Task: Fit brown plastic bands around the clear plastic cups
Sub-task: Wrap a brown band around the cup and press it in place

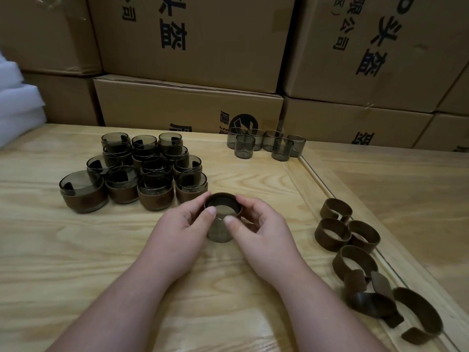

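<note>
On the table [76,250], a band [223,204] is held at the rim of a cup [220,231] by the left hand [181,229] and right hand [256,224], both closed in a grip, with finished cups [142,171] left of it and bare cups [266,144] and loose bands [355,250] waiting to its right.

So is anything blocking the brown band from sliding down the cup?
Nothing visible does. The brown band sits around the top of the cup, held by the left hand and right hand. Below it the cup's wall is bare, apart from the two thumbs resting on it.
</note>
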Available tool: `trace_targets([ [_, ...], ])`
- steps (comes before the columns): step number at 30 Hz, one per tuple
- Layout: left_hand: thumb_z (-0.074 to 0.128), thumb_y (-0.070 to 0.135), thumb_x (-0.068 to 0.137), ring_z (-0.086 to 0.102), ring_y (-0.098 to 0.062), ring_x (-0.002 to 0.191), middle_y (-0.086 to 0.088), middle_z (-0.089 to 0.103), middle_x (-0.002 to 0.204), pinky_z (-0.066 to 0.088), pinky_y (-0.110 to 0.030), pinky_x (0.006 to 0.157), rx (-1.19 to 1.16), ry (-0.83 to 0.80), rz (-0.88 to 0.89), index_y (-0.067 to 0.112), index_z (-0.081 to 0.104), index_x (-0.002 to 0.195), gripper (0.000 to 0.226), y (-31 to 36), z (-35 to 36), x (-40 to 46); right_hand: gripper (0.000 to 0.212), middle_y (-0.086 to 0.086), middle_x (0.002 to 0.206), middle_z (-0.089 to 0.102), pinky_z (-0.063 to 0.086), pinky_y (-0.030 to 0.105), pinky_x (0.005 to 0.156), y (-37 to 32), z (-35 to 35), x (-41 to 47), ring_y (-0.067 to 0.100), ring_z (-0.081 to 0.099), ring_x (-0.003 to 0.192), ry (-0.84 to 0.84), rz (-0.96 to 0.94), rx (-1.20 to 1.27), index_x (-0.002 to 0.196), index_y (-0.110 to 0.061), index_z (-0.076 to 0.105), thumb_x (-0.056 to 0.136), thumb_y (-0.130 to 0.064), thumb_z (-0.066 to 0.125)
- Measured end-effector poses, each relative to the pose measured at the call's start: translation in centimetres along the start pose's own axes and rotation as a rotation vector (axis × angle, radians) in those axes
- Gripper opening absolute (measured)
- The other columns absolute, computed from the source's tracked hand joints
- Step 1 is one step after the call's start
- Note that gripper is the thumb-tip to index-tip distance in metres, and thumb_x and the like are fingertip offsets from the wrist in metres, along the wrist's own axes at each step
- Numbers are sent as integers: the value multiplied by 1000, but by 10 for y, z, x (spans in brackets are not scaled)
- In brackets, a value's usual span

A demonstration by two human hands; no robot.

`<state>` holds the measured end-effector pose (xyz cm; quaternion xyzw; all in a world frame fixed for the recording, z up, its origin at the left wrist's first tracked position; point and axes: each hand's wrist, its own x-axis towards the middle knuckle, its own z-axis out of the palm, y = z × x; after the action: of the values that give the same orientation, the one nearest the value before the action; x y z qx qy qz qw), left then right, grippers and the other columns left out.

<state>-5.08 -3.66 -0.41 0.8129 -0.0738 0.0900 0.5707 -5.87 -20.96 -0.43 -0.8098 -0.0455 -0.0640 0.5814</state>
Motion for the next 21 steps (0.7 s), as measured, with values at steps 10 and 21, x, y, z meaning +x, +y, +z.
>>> trace_targets([
  [10, 94, 34, 66, 69, -27, 95, 24, 67, 127, 57, -24, 72, -213, -176, 51, 43, 55, 142, 86, 2, 3, -6, 44, 0, 97, 78, 56, 29, 62, -4, -6, 3, 12, 72, 80, 158, 94, 362, 107, -26, 74, 73, -54, 76],
  [21, 91, 29, 57, 72, -22, 93, 23, 69, 123, 61, -24, 81, -260, -151, 48, 37, 62, 133, 81, 7, 0, -7, 40, 13, 93, 79, 60, 35, 63, -9, -11, 2, 24, 76, 83, 31, 85, 409, 104, -17, 79, 87, -51, 65],
])
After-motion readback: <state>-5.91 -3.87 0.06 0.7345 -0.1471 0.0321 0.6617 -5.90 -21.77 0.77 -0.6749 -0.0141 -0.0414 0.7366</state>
